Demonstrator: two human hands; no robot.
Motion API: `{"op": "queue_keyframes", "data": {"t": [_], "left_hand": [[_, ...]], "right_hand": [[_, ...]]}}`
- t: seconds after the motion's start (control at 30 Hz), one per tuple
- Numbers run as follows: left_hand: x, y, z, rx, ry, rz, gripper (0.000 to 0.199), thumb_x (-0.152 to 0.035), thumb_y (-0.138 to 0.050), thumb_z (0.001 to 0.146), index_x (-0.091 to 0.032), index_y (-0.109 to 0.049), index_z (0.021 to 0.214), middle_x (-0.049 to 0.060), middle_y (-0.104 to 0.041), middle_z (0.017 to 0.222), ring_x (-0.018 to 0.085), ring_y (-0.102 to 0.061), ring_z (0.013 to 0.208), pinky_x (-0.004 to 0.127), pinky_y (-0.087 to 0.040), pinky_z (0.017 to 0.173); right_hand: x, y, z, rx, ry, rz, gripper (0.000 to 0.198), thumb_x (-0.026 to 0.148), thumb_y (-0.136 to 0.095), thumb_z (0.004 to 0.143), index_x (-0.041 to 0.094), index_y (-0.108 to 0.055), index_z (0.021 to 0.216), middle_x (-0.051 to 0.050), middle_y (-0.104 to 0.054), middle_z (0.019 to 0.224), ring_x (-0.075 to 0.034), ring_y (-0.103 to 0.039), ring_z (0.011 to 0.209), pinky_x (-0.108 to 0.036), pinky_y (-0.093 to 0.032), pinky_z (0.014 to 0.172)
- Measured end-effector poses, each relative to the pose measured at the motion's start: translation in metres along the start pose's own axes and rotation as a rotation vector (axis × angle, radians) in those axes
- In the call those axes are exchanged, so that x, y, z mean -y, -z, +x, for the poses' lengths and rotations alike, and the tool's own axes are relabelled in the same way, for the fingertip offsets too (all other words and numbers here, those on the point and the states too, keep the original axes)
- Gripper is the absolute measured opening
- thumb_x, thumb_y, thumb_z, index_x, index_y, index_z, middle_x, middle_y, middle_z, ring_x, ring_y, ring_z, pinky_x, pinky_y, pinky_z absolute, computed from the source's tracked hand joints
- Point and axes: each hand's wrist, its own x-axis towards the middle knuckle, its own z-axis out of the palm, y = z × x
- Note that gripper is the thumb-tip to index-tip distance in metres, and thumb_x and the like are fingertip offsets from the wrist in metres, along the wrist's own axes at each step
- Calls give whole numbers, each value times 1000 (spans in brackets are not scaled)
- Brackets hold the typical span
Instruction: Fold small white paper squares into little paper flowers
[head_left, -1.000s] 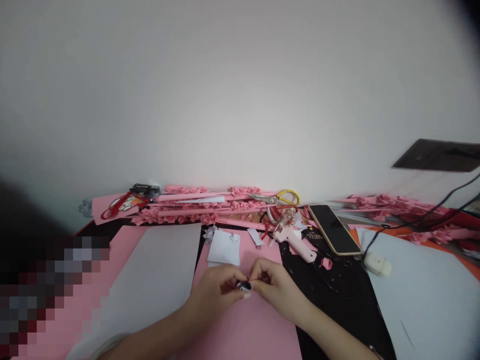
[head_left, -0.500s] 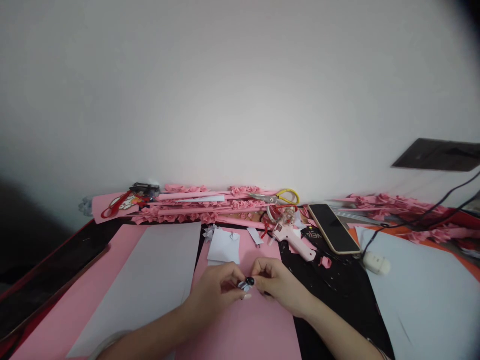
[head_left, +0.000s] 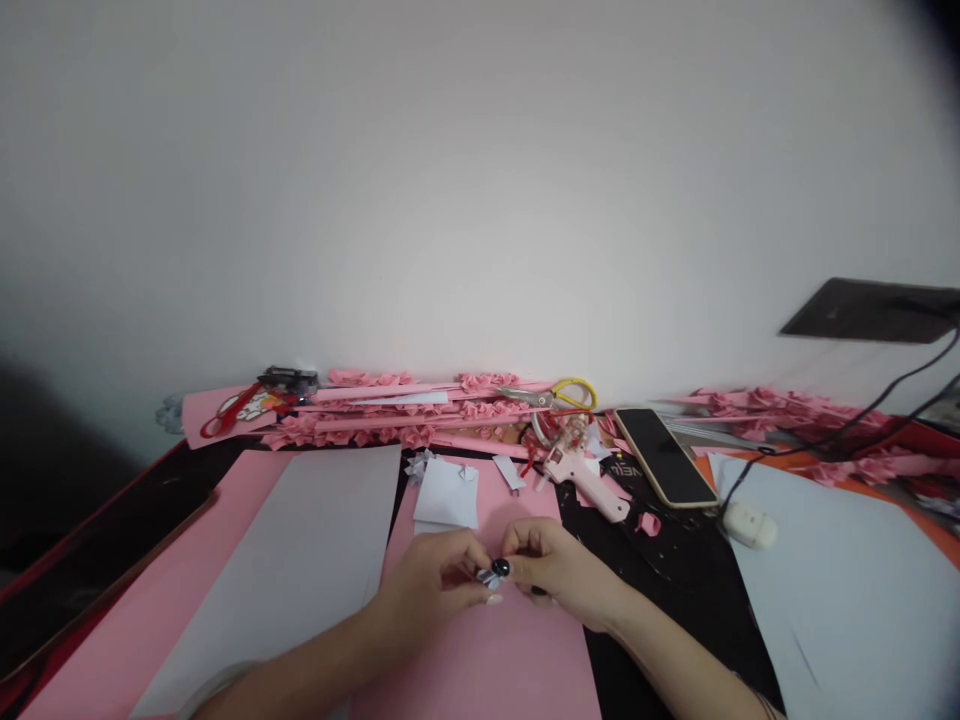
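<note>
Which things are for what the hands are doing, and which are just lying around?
Seem part of it:
small whitish piece, pinched in the left hand, right hand close against it
pink sheet under both hands
small white papers beyond them, probably

Seem just lying about:
phone
white case
yellow-handled scissors
glue gun, untouched, maybe useful

Small paper piece (head_left: 489, 578), whitish with dark streaks, folded, partly hidden by fingers; exact shape unclear. In grip of left hand (head_left: 429, 585) and right hand (head_left: 564, 572), above pink sheet (head_left: 487, 665).
</note>
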Motion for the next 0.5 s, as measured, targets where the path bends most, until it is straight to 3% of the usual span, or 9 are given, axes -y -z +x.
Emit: {"op": "queue_keyframes", "data": {"t": [0.33,0.5], "left_hand": [[1,0,0,-1,0,-28,7,-16,-69,62,-15,-64,67,0,-63,67,14,-55,64,20,-41,59],[2,0,1,12,-18,-51,7,-17,-70,63,-15,-65,68,0,-64,68,14,-57,65,21,-42,60]], "right_hand": [[1,1,0,7,-31,52,29,35,-70,66,15,-48,64,9,-41,43,-3,-30,36,-17,-19,35],[1,1,-1,77,-21,92,30,36,-67,70,14,-49,62,8,-39,43,-3,-27,36,-17,-16,35]]}}
